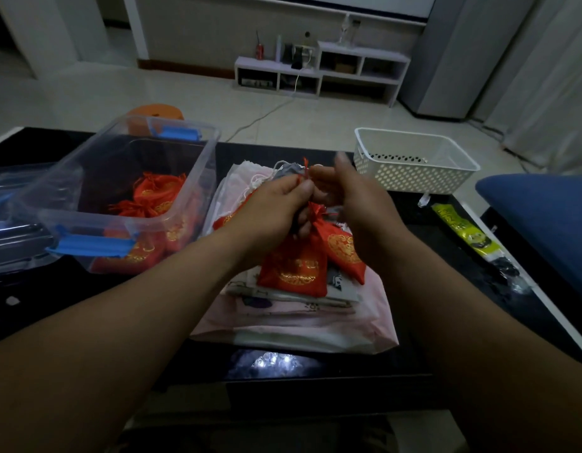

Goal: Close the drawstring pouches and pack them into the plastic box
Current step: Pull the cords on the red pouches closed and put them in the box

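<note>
Surface (pixel 64 295): black, glossy; all items are carried on it.

Plastic box (pixel 198 191): clear, with blue latches and no lid on it, set well to the left of the grip. Several red pouches (pixel 158 194) with cinched necks are seen inside it.

Pale fabric stack (pixel 292 325): pink and white pieces laid flat, directly beneath the grip.

White basket (pixel 413 181): perforated, placed beyond the grip and to its right, apart from the stack.

Left hand (pixel 276 204): raised above the stack. The grip is closed, and the drawstring (pixel 305 168) is pinched between thumb and forefinger.

Right hand (pixel 355 197): held just beside the left, with its fingertips brought up to the same cord. Fingers are motion-blurred, so it cannot be told whether this grip is clenched on the cord or released.

Red pouch (pixel 342 250): gold emblem, neck gathered; it is hung tilted just below the grip, between the two hands. A second red pouch (pixel 292 266) is laid flat on the stack, below the grip and touching the first.

Drawstring: red, its end projecting above the pinch.
</note>
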